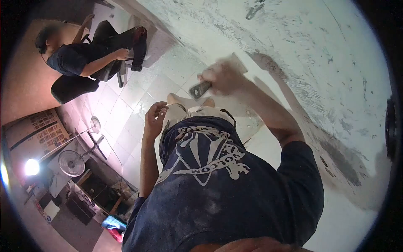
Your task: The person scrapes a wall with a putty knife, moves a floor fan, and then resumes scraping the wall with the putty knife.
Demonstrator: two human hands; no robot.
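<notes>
My right hand [222,77] is raised to the white wall [319,54] and grips a scraper [200,89] by its dark grey handle. The blade end is blurred against the wall just past my fingers. My left hand [154,117] hangs free in front of my waist, fingers loosely curled, with nothing visible in it. Below me I see my dark blue T-shirt with a white logo [210,164] and my bare feet [178,101] on the floor.
The wall on the right carries grey scrape marks and patches. White floor tiles [126,113] stretch to the left. Another person sits on a chair [84,59] at the upper left. A standing fan [72,163], a bright lamp [31,167] and clutter fill the lower left.
</notes>
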